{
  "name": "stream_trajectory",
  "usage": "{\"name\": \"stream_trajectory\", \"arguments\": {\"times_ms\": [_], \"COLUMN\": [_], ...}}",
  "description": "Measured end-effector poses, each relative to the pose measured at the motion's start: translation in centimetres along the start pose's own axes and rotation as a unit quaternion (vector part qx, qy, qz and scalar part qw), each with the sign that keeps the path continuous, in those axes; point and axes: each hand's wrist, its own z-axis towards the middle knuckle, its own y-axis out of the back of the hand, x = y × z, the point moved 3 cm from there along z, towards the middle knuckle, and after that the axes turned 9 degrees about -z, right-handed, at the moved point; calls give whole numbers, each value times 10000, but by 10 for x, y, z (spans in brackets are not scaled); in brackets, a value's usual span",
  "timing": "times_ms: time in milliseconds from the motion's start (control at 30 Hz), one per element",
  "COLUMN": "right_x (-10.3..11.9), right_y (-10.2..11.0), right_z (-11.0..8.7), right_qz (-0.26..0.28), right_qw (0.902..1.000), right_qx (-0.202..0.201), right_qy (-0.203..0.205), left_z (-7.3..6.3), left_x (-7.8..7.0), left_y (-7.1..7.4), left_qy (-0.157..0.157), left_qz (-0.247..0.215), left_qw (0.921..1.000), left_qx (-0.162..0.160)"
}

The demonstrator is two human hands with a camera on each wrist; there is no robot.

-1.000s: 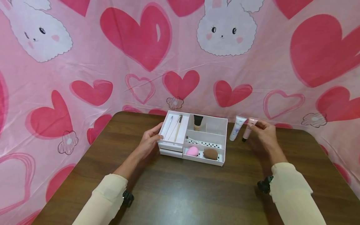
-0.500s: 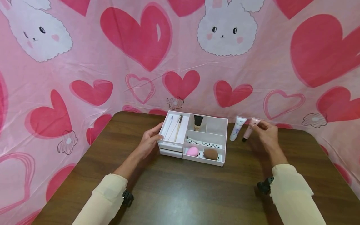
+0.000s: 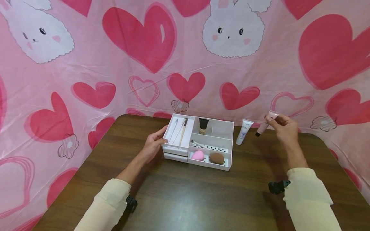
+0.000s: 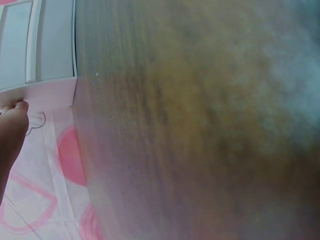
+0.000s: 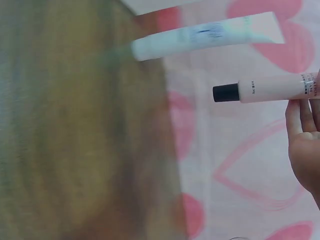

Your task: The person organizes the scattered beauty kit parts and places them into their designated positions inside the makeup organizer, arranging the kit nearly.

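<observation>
My right hand (image 3: 286, 130) pinches a pink squeeze tube (image 3: 263, 127) near its flat end, with the black cap (image 5: 226, 93) pointing down. That tube hangs above the back right of the table. A white squeeze tube (image 3: 244, 132) stands on its cap to the left of it. My left hand (image 3: 153, 143) grips the left side of a white makeup organizer (image 3: 210, 166), thumb over its rim. Thin brushes (image 3: 182, 132) lie in its left tray. A black-capped tube (image 3: 203, 125), a pink makeup sponge (image 3: 198, 155) and a brown makeup sponge (image 3: 216, 158) sit in the other compartments.
The brown wooden table (image 3: 185, 199) reaches back to a pink heart-print cloth (image 3: 185, 57) hung behind it. Two shallow drawers (image 3: 175, 154) form the organizer's lower left front. Its middle compartment (image 3: 212, 147) has a dotted liner.
My right hand has lifted the pink tube off the table and moved it up and to the right, away from the white tube. The left hand and the organizer have stayed put.
</observation>
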Motion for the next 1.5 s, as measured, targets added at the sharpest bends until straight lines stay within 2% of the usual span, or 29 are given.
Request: {"name": "stream_trajectory", "arguments": {"times_ms": [167,333,400,533,700,800,1067,1133,1233,1300,1367,1500], "right_x": [24,48,58,75,85,82,67,60,46,37,27,8], "right_y": [-3,-12,-16,-25,-45,-59,-102,-111,-122,-128,-133,-139], "right_z": [5,8,9,8,4,3,2,1,-1,-3,-6,-10], "right_qz": [451,591,568,197,41,-54,-809,-1223,-1912,-2187,-2267,-1957], "right_qw": [9978,9943,9934,9931,9893,9881,9821,9782,9672,9613,9591,9646], "right_qx": [124,271,362,544,896,1049,1425,1437,1492,1546,1597,1678], "right_qy": [476,842,933,1023,1147,1126,933,865,749,639,574,548], "left_z": [0,0,0,0,-1,-1,0,0,0,0,0,0], "left_x": [0,0,1,0,2,3,1,1,1,1,1,1], "left_y": [0,0,0,0,1,1,0,0,0,0,0,0], "left_qy": [-1,2,0,-13,44,50,-45,-47,-11,20,41,56], "left_qz": [21,42,33,20,36,65,-22,-19,1,18,38,44], "left_qw": [10000,10000,10000,10000,10000,10000,10000,10000,10000,10000,10000,9999], "left_qx": [-48,-25,-1,2,-70,-41,-51,-52,-48,-63,-70,-100]}}
